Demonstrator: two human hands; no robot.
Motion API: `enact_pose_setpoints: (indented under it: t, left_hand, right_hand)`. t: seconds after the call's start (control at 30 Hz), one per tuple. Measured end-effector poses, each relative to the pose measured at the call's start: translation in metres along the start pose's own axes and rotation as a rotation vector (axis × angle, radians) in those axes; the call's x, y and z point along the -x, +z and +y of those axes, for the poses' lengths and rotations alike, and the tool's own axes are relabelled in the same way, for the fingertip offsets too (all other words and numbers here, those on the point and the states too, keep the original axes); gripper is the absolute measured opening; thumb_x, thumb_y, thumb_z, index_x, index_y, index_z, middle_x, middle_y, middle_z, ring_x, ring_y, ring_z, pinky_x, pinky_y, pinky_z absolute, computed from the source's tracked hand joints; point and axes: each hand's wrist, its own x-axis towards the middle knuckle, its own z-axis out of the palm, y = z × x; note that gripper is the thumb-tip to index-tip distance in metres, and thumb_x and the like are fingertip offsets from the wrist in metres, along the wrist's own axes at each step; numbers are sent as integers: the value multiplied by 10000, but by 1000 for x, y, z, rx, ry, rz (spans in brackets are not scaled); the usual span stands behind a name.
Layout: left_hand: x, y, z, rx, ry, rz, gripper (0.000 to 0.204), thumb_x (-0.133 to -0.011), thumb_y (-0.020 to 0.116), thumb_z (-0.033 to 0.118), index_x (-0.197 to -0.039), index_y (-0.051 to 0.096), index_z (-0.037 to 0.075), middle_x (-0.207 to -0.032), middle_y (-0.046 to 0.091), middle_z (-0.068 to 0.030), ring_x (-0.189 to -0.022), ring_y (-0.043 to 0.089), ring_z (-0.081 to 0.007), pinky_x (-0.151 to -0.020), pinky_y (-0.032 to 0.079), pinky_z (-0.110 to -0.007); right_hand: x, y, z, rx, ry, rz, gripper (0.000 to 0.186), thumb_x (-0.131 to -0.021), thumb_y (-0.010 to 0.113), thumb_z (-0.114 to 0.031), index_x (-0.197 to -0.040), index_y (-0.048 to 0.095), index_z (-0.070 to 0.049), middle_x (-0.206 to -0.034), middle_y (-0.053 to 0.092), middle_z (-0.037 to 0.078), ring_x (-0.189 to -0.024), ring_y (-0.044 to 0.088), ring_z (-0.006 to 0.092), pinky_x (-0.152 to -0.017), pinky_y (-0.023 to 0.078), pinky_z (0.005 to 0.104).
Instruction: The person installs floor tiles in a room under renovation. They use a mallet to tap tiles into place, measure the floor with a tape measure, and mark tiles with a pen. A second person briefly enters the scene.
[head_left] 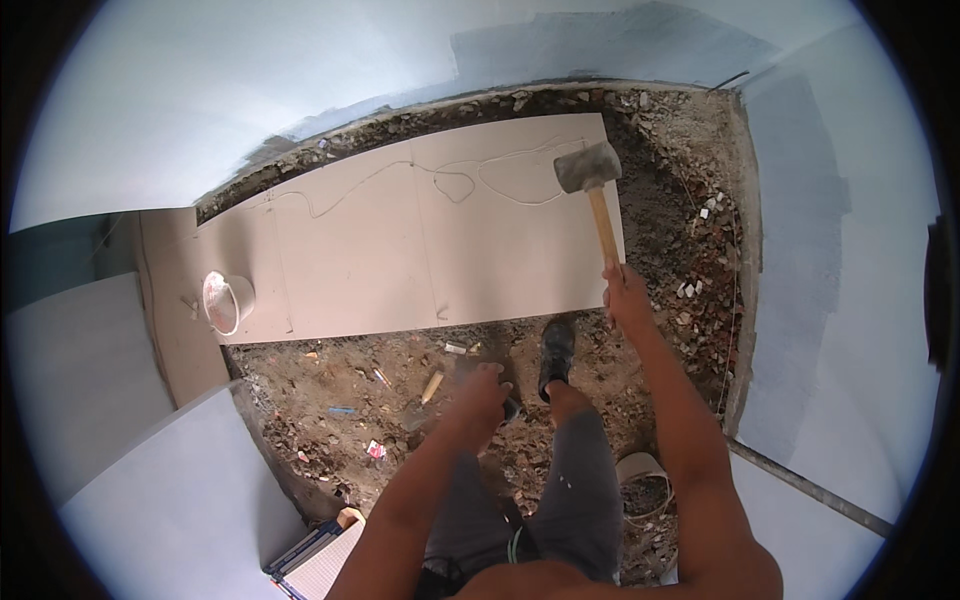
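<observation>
My right hand (629, 300) is wrapped round the wooden handle of a mallet (588, 168) with a thick dark grey head. The mallet's head is raised and, from above, overlaps the right end of a row of large beige floor tiles (350, 250). Nothing shows in my left hand (484, 392), which hangs in front of my left thigh with its fingers loosely bent and a little apart. A thin pale string (360, 183) lies in loops across the tiles.
A white bucket (243, 298) stands at the tiles' left end. Rubble and loose soil (330, 385) surround my shoes (556, 350). Another bucket (643, 470) with dark contents is beside my right leg. A tile cutter (318, 560) lies lower left. Pale blue walls (810, 230) enclose the space.
</observation>
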Motion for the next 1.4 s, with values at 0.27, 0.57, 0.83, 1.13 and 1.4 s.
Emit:
enact_pose_setpoints:
  t: [0.27, 0.57, 0.83, 1.13, 1.4]
  left_hand:
    - [-229, 126, -95, -20, -72, 533, 670, -868, 608, 397, -1359, 397, -8, -1448, 294, -281, -1348, 260, -465, -1092, 247, -541]
    - [-336, 184, -145, -157, -74, 739, 811, -873, 534, 520, -1455, 287, 13, -1506, 175, -296, -1403, 124, -480, -1122, 109, -584]
    - [-332, 185, -140, -146, -93, 779, 789, -869, 533, 526, -1451, 317, 38, -1505, 201, -283, -1405, 144, -468, -1125, 112, -574]
    - [-334, 179, -139, -163, -105, 803, 790, -869, 523, 541, -1448, 320, 43, -1507, 218, -257, -1407, 158, -446, -1131, 117, -562]
    - [-329, 183, -144, -117, -130, 767, 782, -880, 513, 537, -1460, 296, 59, -1521, 188, -243, -1413, 153, -431, -1141, 117, -541]
  right_hand:
    - [-257, 102, 68, 100, -417, 189, 332, -958, 514, -313, -943, 504, 19, -629, 528, 70, -474, 541, 155, -436, 457, 317]
    - [-443, 188, 90, 377, -519, 365, 460, -945, 516, -382, -1043, 551, 66, -882, 654, 255, -845, 663, 384, -757, 527, 448]
    - [-451, 188, 51, 330, -403, 219, 447, -966, 478, -358, -1057, 546, 74, -957, 641, 245, -888, 660, 362, -769, 534, 432]
    - [-451, 198, 64, 482, -370, 293, 418, -978, 460, -340, -1094, 528, 56, -968, 635, 210, -893, 659, 314, -671, 556, 416]
    - [-466, 216, 80, 546, -497, 271, 425, -980, 446, -318, -1075, 536, 86, -851, 644, 201, -649, 663, 296, -573, 540, 398]
